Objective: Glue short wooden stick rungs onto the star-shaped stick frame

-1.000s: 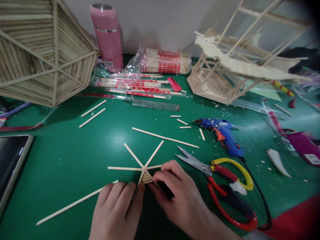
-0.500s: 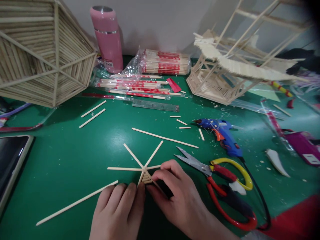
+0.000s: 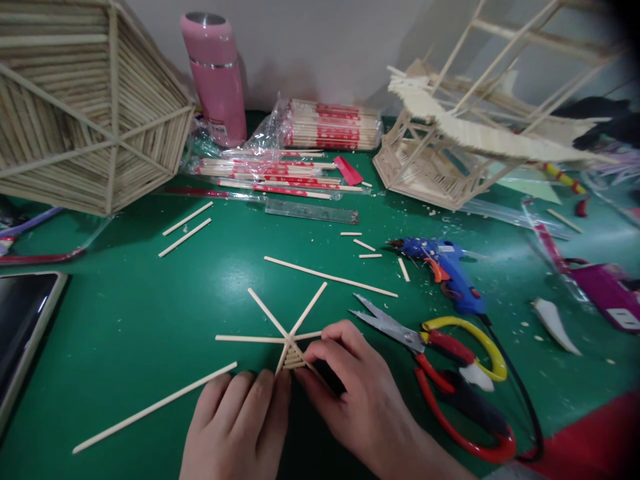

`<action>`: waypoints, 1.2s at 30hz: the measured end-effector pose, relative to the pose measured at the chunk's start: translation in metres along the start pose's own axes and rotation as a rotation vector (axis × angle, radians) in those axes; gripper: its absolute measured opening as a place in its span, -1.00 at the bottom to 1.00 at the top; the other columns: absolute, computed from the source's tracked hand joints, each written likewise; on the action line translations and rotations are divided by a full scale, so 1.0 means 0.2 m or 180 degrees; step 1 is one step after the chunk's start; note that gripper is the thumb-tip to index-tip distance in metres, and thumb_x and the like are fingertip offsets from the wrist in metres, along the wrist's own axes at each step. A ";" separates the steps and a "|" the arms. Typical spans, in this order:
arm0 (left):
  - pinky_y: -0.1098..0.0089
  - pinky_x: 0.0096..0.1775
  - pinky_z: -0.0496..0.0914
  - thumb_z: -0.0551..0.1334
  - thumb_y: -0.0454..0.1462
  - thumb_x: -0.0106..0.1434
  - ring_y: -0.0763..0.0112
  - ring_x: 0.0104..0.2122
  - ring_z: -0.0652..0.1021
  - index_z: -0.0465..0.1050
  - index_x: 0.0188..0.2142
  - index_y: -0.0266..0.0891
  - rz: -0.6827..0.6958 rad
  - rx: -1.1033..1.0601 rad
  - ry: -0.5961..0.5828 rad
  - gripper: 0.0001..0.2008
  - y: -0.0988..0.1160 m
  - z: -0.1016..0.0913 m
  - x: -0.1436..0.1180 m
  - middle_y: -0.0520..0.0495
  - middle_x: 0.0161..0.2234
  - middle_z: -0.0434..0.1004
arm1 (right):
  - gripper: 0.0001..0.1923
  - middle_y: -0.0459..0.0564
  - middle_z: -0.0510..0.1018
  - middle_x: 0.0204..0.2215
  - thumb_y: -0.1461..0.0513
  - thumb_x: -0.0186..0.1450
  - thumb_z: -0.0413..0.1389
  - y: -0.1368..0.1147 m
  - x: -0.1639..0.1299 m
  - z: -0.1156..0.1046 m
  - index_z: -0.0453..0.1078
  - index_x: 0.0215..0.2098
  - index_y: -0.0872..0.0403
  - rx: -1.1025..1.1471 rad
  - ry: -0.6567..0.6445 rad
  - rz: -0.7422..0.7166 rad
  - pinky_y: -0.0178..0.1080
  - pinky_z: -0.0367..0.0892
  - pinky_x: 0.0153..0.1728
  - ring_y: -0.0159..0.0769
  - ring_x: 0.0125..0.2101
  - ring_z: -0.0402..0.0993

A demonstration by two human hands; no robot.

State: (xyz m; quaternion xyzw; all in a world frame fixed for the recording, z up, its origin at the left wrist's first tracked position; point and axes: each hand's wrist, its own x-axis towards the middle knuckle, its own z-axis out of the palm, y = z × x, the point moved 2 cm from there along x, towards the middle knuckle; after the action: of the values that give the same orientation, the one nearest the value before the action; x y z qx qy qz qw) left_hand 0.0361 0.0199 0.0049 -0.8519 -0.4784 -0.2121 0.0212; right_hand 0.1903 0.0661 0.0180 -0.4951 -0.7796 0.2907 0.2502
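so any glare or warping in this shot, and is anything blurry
Head view: a soft glare patch on the green mat above the stick star; wide-angle warp bends the edges, so the woven panel and the frame model lean outward; the top right corner is dark; both hands are sharp, the far right edge is smeared.

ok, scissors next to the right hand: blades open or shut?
Shut. The scissors lie flat on the green table, and the two blades meet in a single point with no gap between them, just beyond the right hand.
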 end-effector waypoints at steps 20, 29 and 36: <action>0.30 -0.28 0.25 0.07 -0.45 0.23 0.37 -0.37 0.41 0.42 -0.24 -0.31 -0.0018 0.0013 0.0120 -0.81 0.00 0.00 0.00 -0.06 -0.36 0.46 | -0.91 -0.05 0.30 -0.37 0.37 0.19 0.05 0.00 0.00 -0.01 0.32 -0.36 0.07 0.0064 -0.0132 0.0025 -0.27 0.31 -0.40 -0.35 -0.39 0.31; 0.29 -0.30 0.23 0.10 -0.41 0.23 0.33 -0.38 0.40 0.40 -0.29 -0.31 -0.0146 -0.0071 0.0195 -0.88 -0.01 0.00 -0.01 -0.08 -0.37 0.47 | -0.85 -0.03 0.30 -0.36 0.38 0.16 0.05 0.00 -0.04 -0.04 0.32 -0.31 0.06 0.0013 -0.0088 -0.0026 -0.24 0.32 -0.38 -0.31 -0.36 0.32; 0.34 -0.36 0.21 0.12 -0.40 0.21 0.35 -0.43 0.36 0.38 -0.30 -0.32 -0.0274 -0.0089 0.0233 -0.91 -0.01 0.00 0.03 -0.08 -0.41 0.44 | -0.93 -0.04 0.32 -0.43 0.34 0.19 0.01 0.00 -0.06 -0.04 0.30 -0.42 0.07 -0.0408 -0.0071 0.0084 -0.25 0.25 -0.44 -0.29 -0.41 0.31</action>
State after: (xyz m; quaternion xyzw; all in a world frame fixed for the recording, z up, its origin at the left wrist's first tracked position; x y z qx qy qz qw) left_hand 0.0370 0.0262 0.0073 -0.8224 -0.5105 -0.2505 0.0177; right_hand 0.2006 0.0570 0.0219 -0.5171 -0.7927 0.2489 0.2054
